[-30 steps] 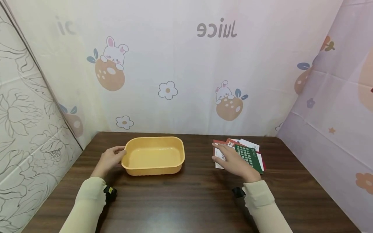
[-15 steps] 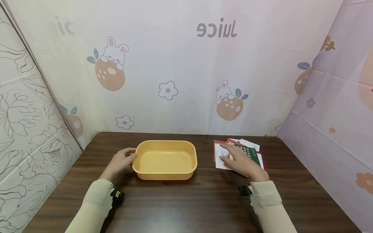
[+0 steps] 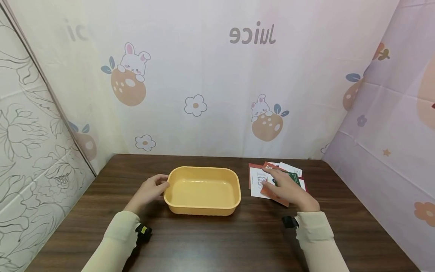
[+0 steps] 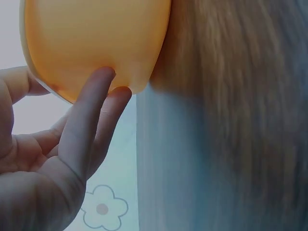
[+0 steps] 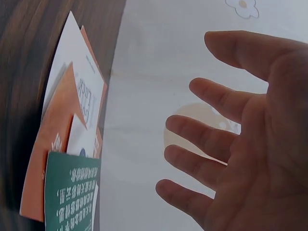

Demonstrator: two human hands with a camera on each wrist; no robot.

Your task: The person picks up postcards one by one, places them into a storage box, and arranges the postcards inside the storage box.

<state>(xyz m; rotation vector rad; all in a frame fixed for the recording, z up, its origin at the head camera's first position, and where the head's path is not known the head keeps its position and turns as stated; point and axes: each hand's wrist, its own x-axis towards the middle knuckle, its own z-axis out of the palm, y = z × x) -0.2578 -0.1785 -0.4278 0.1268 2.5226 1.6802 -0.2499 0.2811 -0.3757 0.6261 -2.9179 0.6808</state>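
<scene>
A yellow oblong plastic basin (image 3: 204,193) is near the middle of the table in the head view, with nothing in it. My left hand (image 3: 148,192) grips its left end. The left wrist view has fingers (image 4: 91,115) against the basin's outer wall and the thumb at its rim. Over to the right, my right hand (image 3: 289,189) hovers over a loose pile of paper cards with fingers spread, holding nothing. Among the overlapping cards are a white card (image 5: 91,91) reading "Good Luck", an orange-red card (image 5: 45,144) and a green card (image 5: 72,192) with white writing.
The dark wood table (image 3: 217,245) ends at a printed curtain (image 3: 217,75) behind it. More curtain hangs along the left and right sides. A black strap device is on each wrist.
The basin has slid right and slightly closer to me, with my left hand moving along at its end. My right hand has drifted a little right and nearer over the cards.
</scene>
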